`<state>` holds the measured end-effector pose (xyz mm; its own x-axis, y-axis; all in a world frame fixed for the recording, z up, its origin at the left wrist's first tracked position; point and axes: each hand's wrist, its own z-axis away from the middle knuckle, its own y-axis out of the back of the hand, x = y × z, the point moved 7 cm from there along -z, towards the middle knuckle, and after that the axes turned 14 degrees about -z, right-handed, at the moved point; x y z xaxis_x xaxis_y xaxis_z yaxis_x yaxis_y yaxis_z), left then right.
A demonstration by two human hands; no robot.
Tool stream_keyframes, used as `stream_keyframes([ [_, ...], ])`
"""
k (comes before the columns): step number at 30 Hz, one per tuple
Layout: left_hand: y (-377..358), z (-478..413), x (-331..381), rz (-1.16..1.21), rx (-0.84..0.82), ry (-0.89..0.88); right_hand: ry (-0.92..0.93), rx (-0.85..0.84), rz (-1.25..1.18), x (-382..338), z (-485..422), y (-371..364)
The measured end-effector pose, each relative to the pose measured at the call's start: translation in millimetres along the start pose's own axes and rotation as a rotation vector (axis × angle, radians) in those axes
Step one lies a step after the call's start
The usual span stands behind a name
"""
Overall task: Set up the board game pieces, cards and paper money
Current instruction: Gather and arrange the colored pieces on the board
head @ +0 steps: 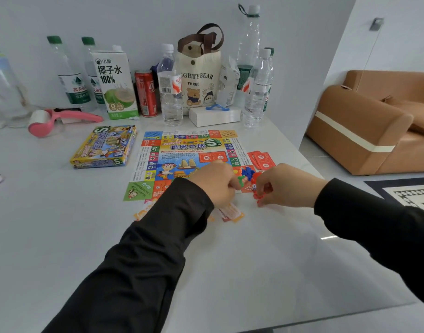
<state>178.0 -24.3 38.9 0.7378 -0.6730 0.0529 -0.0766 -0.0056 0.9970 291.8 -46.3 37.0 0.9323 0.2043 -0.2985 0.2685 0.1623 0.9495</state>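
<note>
On a white table, the game box lies left of the open board. At the board's near edge, the left hand curls its fingers round a green piece. The right hand pinches a red piece (red cards fanned just beyond).

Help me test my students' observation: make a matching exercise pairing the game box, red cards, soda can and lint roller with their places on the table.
1 game box
2 red cards
3 soda can
4 lint roller

A just right of the board
B in front of the green-capped bottles
C just left of the board
D between the carton and a water bottle

Pairs: 1-C, 2-A, 3-D, 4-B
</note>
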Motion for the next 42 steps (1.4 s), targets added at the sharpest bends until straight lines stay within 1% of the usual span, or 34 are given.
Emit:
stream_keyframes([
  [3, 10.2, 3.9, -12.9, 0.033, -0.003, 0.061, -0.023, 0.009, 0.056, 0.2, -1.3, 4.2],
  [6, 30.1, 11.9, -39.7, 0.089, 0.016, 0.177, -0.035, 0.026, 0.049, -2.7, -0.6, 11.3],
  [8, 35.9, 19.0, -63.2, 0.066, 0.000, 0.272, -0.019, 0.087, 0.029, -10.7, -2.4, 18.9],
  [11, 32.8, 29.4, -89.6, 0.033, -0.042, 0.397, 0.074, 0.231, -0.035, -31.7, -10.4, 33.4],
  [13, 29.0, 32.6, -98.0, 0.031, -0.047, 0.448, 0.101, 0.243, -0.098, -47.4, -21.5, 37.1],
  [14, 26.7, 33.1, -99.2, 0.035, -0.052, 0.463, 0.105, 0.211, -0.120, -54.7, -29.0, 35.4],
  [16, 20.0, 32.0, -98.8, 0.048, -0.083, 0.463, 0.098, 0.085, -0.121, -68.1, -43.8, 24.5],
  [19, 11.8, 28.2, -100.0, 0.048, -0.102, 0.450, 0.054, -0.108, -0.033, -80.1, -58.1, 3.7],
  [22, 9.1, 25.4, -104.9, 0.001, -0.091, 0.462, 0.028, -0.220, 0.068, -82.1, -60.0, -9.7],
  [25, 8.9, 23.7, -104.2, -0.045, -0.086, 0.449, 0.047, -0.239, 0.133, -79.9, -53.8, -13.0],
  [29, 8.1, 21.6, -103.1, -0.092, -0.103, 0.430, 0.065, -0.258, 0.157, -76.0, -42.9, -11.9],
  [33, 7.5, 20.7, -101.6, -0.122, -0.109, 0.421, 0.043, -0.279, 0.181, -71.8, -35.9, -7.0],
  [37, 8.0, 19.9, -101.8, -0.119, -0.092, 0.428, 0.017, -0.233, 0.134, -73.4, -34.2, 5.6],
  [39, 8.0, 19.7, -102.5, -0.117, -0.085, 0.434, 0.046, -0.219, 0.097, -77.5, -36.5, 5.9],
  [42, 6.8, 18.6, -102.9, -0.133, -0.099, 0.432, 0.116, -0.260, 0.125, -86.5, -39.6, -8.9],
])
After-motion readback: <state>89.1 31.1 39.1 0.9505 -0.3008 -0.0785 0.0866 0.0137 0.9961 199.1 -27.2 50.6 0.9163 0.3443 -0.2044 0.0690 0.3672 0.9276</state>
